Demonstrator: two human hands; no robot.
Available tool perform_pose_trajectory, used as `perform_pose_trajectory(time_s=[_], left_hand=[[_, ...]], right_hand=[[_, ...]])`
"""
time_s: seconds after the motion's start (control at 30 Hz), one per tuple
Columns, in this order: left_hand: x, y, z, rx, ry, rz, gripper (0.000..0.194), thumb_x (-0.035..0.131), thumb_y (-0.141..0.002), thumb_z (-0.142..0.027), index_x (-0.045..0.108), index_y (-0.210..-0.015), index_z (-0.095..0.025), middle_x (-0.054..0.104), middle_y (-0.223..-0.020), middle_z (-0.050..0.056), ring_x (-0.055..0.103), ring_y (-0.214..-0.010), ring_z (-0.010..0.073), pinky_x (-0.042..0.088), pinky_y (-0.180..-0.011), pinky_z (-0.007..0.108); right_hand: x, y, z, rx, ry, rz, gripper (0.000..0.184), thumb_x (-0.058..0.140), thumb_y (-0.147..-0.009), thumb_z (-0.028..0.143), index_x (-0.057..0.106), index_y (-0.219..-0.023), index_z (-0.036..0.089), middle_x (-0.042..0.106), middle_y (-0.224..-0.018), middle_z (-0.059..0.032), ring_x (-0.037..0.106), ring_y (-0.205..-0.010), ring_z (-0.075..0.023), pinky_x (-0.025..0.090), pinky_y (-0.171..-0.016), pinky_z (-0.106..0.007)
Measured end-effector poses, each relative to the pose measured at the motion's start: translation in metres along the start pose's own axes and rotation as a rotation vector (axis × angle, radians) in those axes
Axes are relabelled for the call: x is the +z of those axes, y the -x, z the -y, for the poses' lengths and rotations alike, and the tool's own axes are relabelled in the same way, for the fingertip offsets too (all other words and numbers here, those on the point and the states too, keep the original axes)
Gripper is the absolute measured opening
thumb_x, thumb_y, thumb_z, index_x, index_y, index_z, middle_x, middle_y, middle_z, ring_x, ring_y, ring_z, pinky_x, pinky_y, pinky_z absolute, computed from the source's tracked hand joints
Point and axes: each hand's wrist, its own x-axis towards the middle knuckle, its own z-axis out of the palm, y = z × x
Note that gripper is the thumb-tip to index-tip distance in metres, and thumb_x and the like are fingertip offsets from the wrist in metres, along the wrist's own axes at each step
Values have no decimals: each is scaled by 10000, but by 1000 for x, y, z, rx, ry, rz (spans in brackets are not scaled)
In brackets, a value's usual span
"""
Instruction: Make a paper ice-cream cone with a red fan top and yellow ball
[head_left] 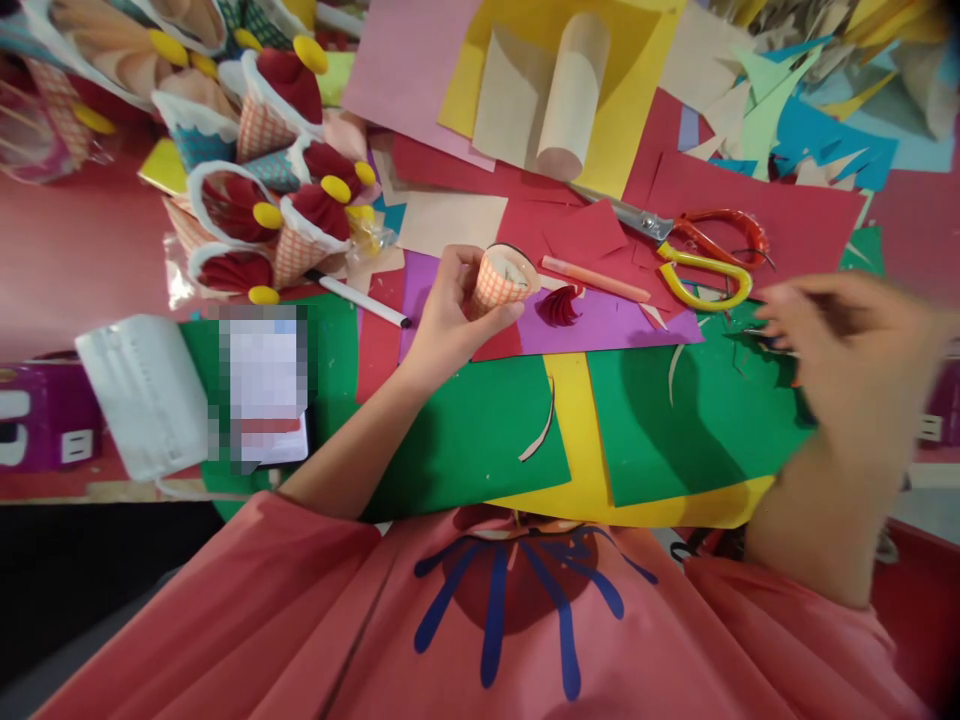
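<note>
1. Where purple paper (630, 322) overlies the pink tabletop (82, 260), the left hand (450, 325) grips a checked cone (498, 284).
2. Right hand (855, 345) hovers apart, near scissors (660, 228); grip unclear.
3. Flat green sheets (465, 430) lie nearer, yellow paper (697, 508) edging the front.

Small cone of orange-and-white checked material (495, 285): pale inside, with thin dark marks; gripped between thumb and fingers of the left hand (469, 300), mouth turned up and to the right.

Dark red, pleated, swirl-shaped piece (560, 306): loose, lying on a flat purple sheet (622, 325), just right of the cone.

Slender dark object (766, 338): blurred, partly hidden at the fingers of the right hand (836, 335); whether held, unclear.
</note>
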Motion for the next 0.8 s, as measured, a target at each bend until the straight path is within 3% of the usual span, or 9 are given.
perform_pose_trajectory(time_s=[0.13,0.3,0.6,0.8], left_hand=[[0,2,-3,62,-111,2,475,725,-830,-449,440,-1166,-270,613,-1047,28,660,-949,174,576,-817,334],[0,2,-5,139,-265,-16,483,714,-840,-394,445,-1214,-251,605,-1135,53,660,-1038,205,565,-898,379],[1,4,-6,149,-351,-9,489,750,-794,-277,459,-1186,-252,604,-1124,43,652,-1033,212,542,-909,383],[2,5,-7,175,-328,-7,518,748,-812,-340,432,-1216,-271,589,-1137,35,657,-1031,199,558,-903,374]], right_hand=[[59,-11,55,-317,-159,89,105,661,-869,233,726,-790,209,701,-702,-14,610,-610,-140,479,-597,-290],[97,-19,68,-378,-144,184,80,668,-868,211,731,-819,209,734,-748,-21,609,-618,-151,454,-587,-288],[116,-16,65,-318,-237,181,74,642,-867,197,676,-802,201,759,-832,-39,649,-687,-169,496,-648,-306],[97,-14,69,-276,-365,86,166,619,-926,317,664,-803,215,698,-750,-3,638,-637,-138,513,-618,-299]])
